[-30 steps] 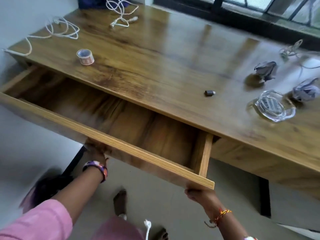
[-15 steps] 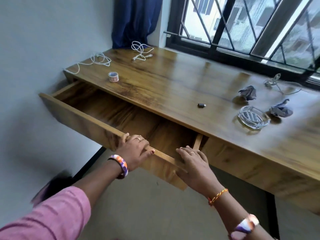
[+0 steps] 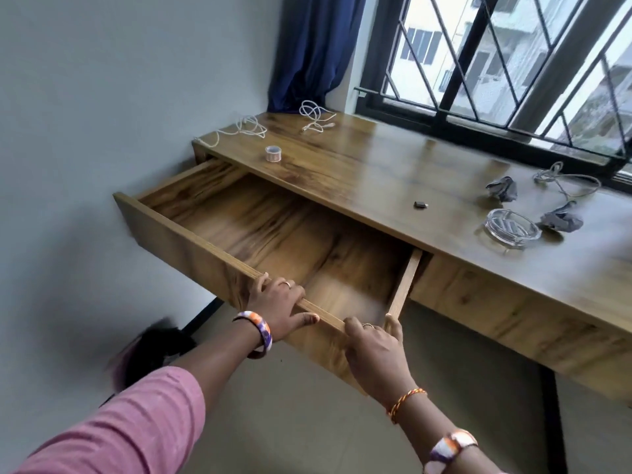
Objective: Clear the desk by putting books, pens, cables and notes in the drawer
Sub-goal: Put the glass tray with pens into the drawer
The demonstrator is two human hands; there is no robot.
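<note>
The drawer [image 3: 273, 234] stands pulled far out from under the counter [image 3: 393, 165], its wooden bottom bare. Both hands grip the top edge of its front panel: the left hand [image 3: 278, 309] is curled over the edge with fingers inside and thumb outside, and the right hand [image 3: 374, 347] is closed on the same edge at the near corner, just beside the left. A bangle circles each wrist, a thread band sits on the right wrist, and a pink sleeve [image 3: 130, 429] covers the left arm.

Beyond the left hand, on the far end of the counter, lie a white cable [image 3: 239, 128], a second coiled white cable [image 3: 314, 116] and, nearer, a roll of clear tape [image 3: 273, 153]. Beyond the right hand sits a small black object [image 3: 421, 204], too small to identify. Farther right are a glass ashtray [image 3: 513, 229], two crumpled grey paper notes [image 3: 502, 188] [image 3: 562, 220] and a grey cable [image 3: 564, 179] near the window. No writing or labels can be read.

The counter is glossy brown wood fixed against a pale wall [image 3: 119, 97]. A barred window [image 3: 513, 70] runs along its far side, with a dark blue curtain [image 3: 314, 53] in the corner. The floor [image 3: 290, 422] is pale tile.
</note>
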